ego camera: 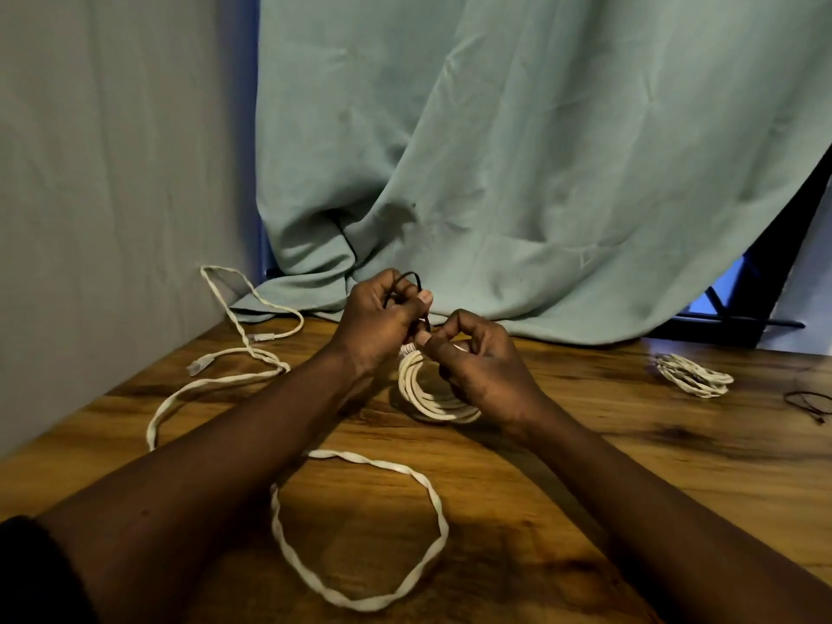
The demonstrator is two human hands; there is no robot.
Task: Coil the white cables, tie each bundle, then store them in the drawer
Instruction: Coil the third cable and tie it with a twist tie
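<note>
Coiled cable (421,398) between left hand (378,322) and right hand (486,367), both pinching black tie (412,275).

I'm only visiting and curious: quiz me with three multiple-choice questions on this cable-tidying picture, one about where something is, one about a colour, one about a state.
1. Where on the table does the spare coiled bundle lie?
A. far right
B. near left corner
C. front edge, centre

2. What colour is the tie pinched by the left hand and right hand?
A. white
B. black
C. red

3. How is the long cable nearest the camera?
A. coiled and tied
B. loose, in an open loop
C. hanging off the edge

Answers: 1 A, it rests on the wood by the right edge. 2 B, a dark loop sticks up above the left hand. 3 B, it sprawls uncoiled under the forearms.
</note>
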